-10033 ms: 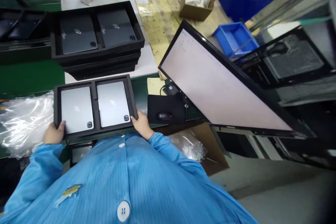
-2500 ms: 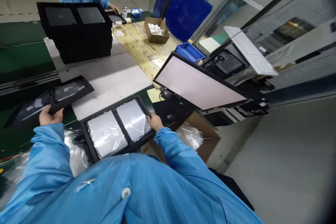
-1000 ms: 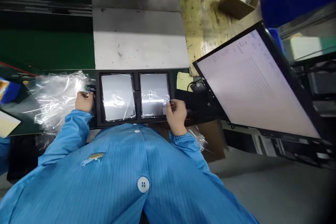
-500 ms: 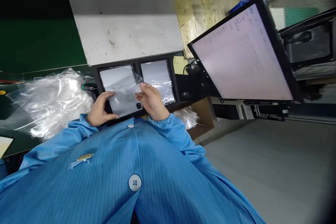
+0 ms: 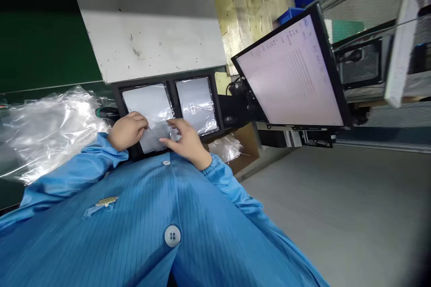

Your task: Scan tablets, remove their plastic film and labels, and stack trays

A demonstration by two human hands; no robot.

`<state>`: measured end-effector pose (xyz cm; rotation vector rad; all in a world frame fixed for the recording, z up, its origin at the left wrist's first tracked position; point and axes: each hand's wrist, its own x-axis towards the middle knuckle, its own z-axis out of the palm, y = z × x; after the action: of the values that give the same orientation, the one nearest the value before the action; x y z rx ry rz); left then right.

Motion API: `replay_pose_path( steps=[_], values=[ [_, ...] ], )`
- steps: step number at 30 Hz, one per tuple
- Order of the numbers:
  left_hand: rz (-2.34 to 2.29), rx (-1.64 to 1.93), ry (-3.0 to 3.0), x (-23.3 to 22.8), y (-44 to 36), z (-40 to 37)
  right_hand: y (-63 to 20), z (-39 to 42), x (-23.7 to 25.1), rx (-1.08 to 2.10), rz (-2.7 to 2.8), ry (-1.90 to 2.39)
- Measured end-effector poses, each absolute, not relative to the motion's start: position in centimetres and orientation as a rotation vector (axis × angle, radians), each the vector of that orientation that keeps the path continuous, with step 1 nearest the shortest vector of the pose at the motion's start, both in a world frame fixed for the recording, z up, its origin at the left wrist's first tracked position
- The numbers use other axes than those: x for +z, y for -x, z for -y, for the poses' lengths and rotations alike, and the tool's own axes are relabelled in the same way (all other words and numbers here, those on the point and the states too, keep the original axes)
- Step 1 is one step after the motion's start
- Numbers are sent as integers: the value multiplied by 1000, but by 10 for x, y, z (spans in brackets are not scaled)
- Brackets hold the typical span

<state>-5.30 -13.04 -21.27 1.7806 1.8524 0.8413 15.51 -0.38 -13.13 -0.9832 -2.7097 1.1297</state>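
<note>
Two bare hands in blue sleeves work over a left tablet (image 5: 144, 97), which lies face or back down, I cannot tell which, in the left compartment of a black tray (image 5: 216, 101), left of centre in the frame. The left hand (image 5: 129, 130) is at the tablet's lower left, its grip curled inward beside loose clear film (image 5: 156, 133); whether it pinches the film I cannot tell. The right hand (image 5: 185, 141) reaches in from the lower right, its grip parted, thumb and fingers spread over the film.

What could go wrong, in my judgement: the thin film may crease or tear if pulled unevenly, and fingertips dragged over the bare surface could smear or scratch it. A hard tug might lift the tablet's corner out of its compartment.

The tablet looks pale silver-grey, flat and smooth, with glare along its right edge; the hands and film hide its lower part. A right tablet (image 5: 195, 98), equally pale, sits beside it in the other compartment, under shiny wrap with a small white label.

A heap of clear bags (image 5: 57, 121) spreads over the counter at left. A monitor (image 5: 289, 71) tilts at right of centre, above a cardboard box (image 5: 249, 145) holding crumpled plastic.
</note>
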Motion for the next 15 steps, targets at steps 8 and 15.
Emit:
replay_pose_path(
  steps=[8, 15],
  values=[
    [-2314, 1250, -1457, -215, 28, 120, -116, -1, -179, 1425, 2668, 1272],
    [-2431, 1192, -207, -261, 69, 192, -139, -14, -204, 1882, 1793, 1646]
  ],
)
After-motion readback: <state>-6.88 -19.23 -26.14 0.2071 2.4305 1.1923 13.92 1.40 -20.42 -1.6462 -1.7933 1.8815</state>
